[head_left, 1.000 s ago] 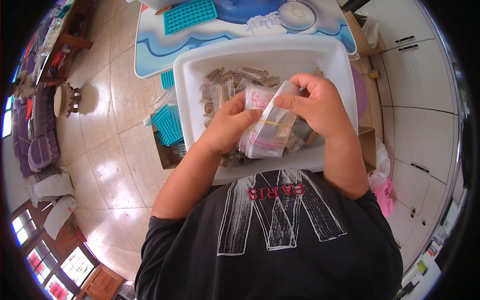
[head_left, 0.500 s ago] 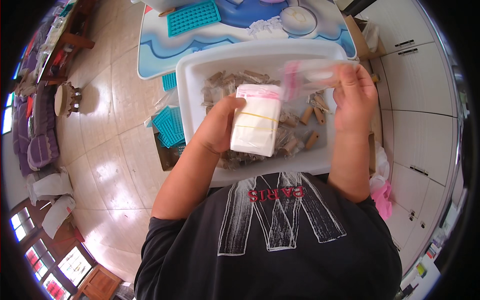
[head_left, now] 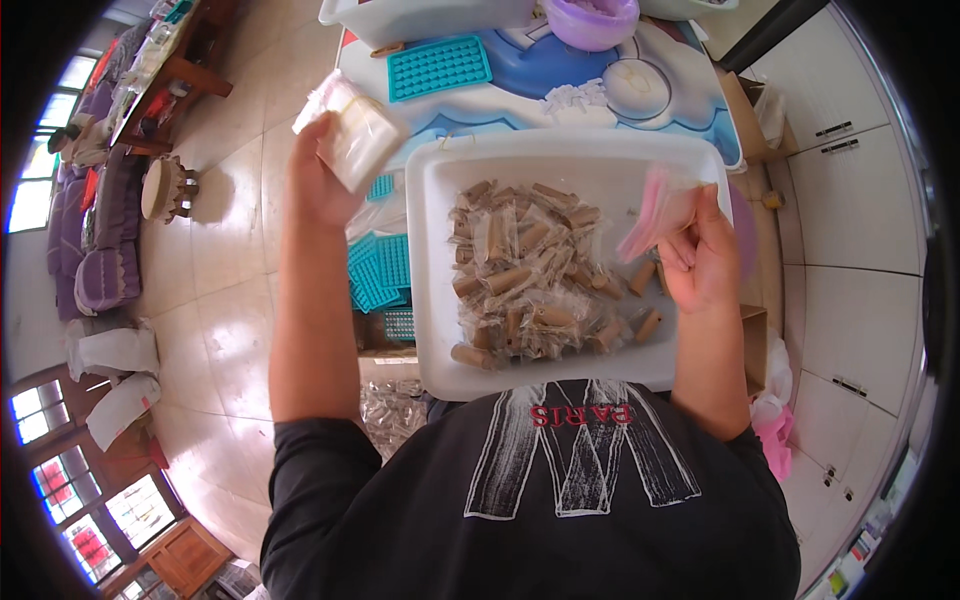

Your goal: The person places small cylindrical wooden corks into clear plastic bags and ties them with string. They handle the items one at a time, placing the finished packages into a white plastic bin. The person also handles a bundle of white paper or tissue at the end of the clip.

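Note:
My left hand is raised beyond the left far corner of the white tub, gripping a thick stack of small plastic zip bags with a yellow rubber band round it. Over the tub's right side, my right hand pinches a few loose zip bags with pink top strips. Below, in the white plastic tub, lies a heap of short brown cylinders, many of them in clear wrappers. A few bare brown cylinders lie toward the tub's right side.
Behind the tub, a blue-and-white patterned table bears a teal mould tray, a purple bowl and white ribbon-like pieces. More teal trays sit left of the tub. White cabinets stand right; a round stool stands left.
My left hand has carried the banded stack from above the tub to the far left. My right hand has come down slightly with its loose bags, and the heap shows more fully.

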### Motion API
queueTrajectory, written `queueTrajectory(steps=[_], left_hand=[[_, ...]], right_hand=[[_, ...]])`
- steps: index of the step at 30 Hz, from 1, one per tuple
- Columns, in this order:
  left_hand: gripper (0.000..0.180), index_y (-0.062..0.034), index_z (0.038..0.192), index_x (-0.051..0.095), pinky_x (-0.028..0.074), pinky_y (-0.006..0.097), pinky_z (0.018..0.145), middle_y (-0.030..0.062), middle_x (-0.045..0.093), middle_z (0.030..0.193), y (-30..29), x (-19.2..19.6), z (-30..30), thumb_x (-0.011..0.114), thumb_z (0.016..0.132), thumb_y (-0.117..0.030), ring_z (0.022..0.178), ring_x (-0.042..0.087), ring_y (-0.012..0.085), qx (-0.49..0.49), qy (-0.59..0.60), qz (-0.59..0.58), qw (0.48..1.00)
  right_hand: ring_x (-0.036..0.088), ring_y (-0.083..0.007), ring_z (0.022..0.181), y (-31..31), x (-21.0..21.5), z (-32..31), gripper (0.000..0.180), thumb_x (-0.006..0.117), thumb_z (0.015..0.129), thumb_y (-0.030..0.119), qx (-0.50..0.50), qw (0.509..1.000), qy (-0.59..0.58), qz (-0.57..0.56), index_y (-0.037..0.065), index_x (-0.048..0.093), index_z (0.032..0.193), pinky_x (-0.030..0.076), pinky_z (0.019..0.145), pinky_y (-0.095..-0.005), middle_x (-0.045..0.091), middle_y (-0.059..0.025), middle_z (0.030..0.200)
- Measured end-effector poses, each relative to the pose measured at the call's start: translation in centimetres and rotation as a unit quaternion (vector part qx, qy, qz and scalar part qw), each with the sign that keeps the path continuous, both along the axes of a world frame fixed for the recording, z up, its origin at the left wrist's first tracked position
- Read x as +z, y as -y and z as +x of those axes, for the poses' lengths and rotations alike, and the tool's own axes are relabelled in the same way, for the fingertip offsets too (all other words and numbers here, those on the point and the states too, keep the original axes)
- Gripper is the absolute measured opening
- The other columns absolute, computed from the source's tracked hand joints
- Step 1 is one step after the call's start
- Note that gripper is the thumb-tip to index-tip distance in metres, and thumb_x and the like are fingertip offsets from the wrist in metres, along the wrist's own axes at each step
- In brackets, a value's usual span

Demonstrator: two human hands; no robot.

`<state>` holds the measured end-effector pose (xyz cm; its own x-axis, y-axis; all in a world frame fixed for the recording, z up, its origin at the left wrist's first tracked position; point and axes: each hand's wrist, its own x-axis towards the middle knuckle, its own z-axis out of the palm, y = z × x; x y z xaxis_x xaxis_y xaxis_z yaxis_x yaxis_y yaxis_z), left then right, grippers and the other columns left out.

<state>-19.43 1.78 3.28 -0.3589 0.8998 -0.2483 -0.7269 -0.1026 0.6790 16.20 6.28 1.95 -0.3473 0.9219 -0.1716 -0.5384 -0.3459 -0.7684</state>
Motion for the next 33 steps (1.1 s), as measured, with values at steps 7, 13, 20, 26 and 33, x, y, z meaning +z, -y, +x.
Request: queueTrajectory(steps=[7,13,20,26,33], left_hand=[[0.046,-0.0027,0.125,0.038,0.044,0.046,0.094,0.0165,0.050,0.120,-7.6,-3.6,-12.2,0.052,0.085,-0.018,0.109,0.053,0.0317,-0.012,-0.140,-0.097,0.985],[0.044,-0.0032,0.122,0.044,0.048,0.039,0.089,0.0135,0.058,0.112,-14.1,-4.3,-16.6,0.057,0.086,-0.024,0.104,0.058,0.0280,-0.032,-0.210,-0.160,0.964],[0.034,-0.0046,0.110,0.055,0.050,0.035,0.082,0.0068,0.060,0.107,-21.4,-10.3,-28.9,0.062,0.083,-0.024,0.094,0.060,0.0216,0.084,-0.341,-0.298,0.888],[0.044,0.0003,0.109,0.057,0.044,0.029,0.081,0.0105,0.058,0.107,-22.0,-8.5,-20.5,0.060,0.084,-0.036,0.088,0.058,0.0199,0.098,-0.344,-0.276,0.892],[0.058,0.0040,0.119,0.048,0.041,0.037,0.093,0.0132,0.055,0.117,-19.1,-7.3,-19.5,0.028,0.095,-0.045,0.104,0.054,0.0253,0.089,-0.190,-0.153,0.966]], right_hand=[[0.028,-0.0014,0.041,0.6,0.3,-0.7,0.031,0.052,0.091,0.036,-0.014,0.998,0.057,-0.032,0.006,0.057,0.084,0.020,0.038,-0.0179,0.052,0.0037,0.065],[0.027,-0.0009,0.041,0.8,-0.3,-1.0,0.028,0.056,0.088,0.035,-0.033,0.993,0.098,-0.058,0.009,0.055,0.080,0.019,0.037,-0.0182,0.051,0.0051,0.064],[0.027,-0.0003,0.041,0.9,-0.4,-1.3,0.025,0.059,0.087,0.033,0.002,0.993,0.082,-0.089,0.010,0.055,0.080,0.018,0.036,-0.0180,0.050,0.0055,0.063],[0.030,-0.0003,0.041,1.2,-0.6,-1.3,0.022,0.060,0.087,0.030,-0.017,0.990,0.092,-0.103,0.009,0.056,0.086,0.019,0.037,-0.0168,0.052,0.0049,0.065],[0.030,0.0002,0.042,1.2,-0.7,-1.7,0.022,0.059,0.087,0.029,0.006,0.990,0.077,-0.115,0.008,0.056,0.088,0.020,0.037,-0.0168,0.052,0.0052,0.066]])
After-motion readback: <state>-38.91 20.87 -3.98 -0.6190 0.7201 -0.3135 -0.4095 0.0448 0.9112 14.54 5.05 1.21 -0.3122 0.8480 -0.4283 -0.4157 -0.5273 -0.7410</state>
